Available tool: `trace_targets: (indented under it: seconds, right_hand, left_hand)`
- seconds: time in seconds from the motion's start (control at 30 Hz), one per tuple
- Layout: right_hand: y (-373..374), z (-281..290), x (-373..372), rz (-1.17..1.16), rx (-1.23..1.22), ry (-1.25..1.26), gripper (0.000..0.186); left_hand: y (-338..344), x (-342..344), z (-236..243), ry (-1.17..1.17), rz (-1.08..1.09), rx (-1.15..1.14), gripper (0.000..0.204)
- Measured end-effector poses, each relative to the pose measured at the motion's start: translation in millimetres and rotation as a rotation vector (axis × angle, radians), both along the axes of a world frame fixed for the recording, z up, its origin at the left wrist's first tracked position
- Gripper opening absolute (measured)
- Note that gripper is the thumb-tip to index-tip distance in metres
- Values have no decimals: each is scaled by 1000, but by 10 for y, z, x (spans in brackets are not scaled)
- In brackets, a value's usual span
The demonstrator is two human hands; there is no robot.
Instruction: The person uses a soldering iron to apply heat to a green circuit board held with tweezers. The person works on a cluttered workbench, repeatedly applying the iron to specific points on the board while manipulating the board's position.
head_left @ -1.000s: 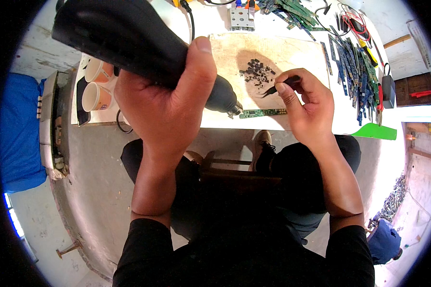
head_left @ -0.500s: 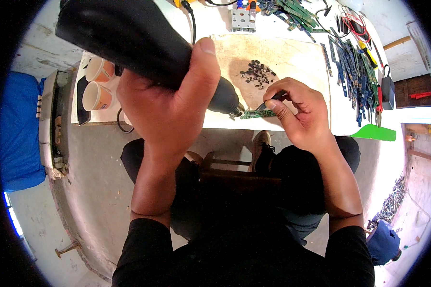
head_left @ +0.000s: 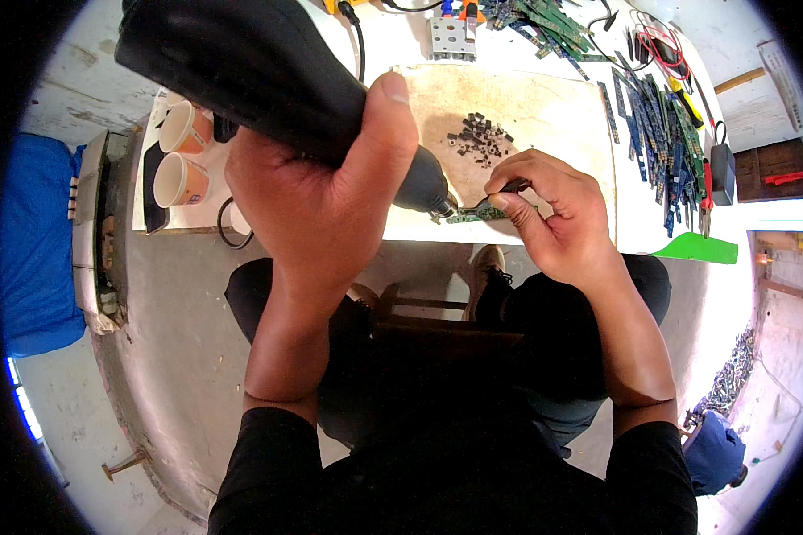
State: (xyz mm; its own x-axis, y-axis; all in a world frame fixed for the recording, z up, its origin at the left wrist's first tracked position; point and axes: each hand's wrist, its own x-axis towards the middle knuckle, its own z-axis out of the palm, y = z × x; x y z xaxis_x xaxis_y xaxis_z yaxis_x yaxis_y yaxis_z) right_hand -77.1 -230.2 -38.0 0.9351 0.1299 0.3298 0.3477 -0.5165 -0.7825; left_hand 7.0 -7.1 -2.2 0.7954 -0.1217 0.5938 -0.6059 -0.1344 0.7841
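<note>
A black hot-air gun (head_left: 241, 76) is gripped by my left hand (head_left: 317, 201), fingers wrapped round its body. Its metal nozzle comes down close to the left end of a narrow green circuit board strip (head_left: 480, 215) lying near the table's front edge. My right hand (head_left: 558, 214) pinches dark tweezers (head_left: 512, 186), their tips low over the strip; whether they grip a part is too small to tell. Just beyond lies a loose pile of small black components (head_left: 480, 140) on a tan work board (head_left: 553, 102).
Two paper cups (head_left: 181, 181) and a dark phone-like slab (head_left: 154, 201) stand at the left. Many circuit board strips (head_left: 665, 143) are heaped at the right, near a black adapter (head_left: 723, 174). A metal block with holes (head_left: 453, 37) sits at the back, beside more green strips (head_left: 553, 27).
My left hand and the hot-air gun have shifted slightly right. The tweezers have changed angle a little as the right-hand fingers moved slightly left.
</note>
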Motion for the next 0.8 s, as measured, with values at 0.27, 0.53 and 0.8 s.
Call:
trace_targets:
  seconds: [0.27, 0.53, 0.8]
  right_hand:
    - [-1, -4, 7, 6, -18, -11, 9]
    - [9, 1, 6, 12, -2, -1, 10]
    - [20, 2, 12, -6, -20, -11, 9]
  left_hand:
    - [-25, -12, 13, 19, -7, -25, 11]
    - [-14, -20, 35, 3, -12, -20, 10]
    - [-15, -39, 53, 39, -16, -38, 9]
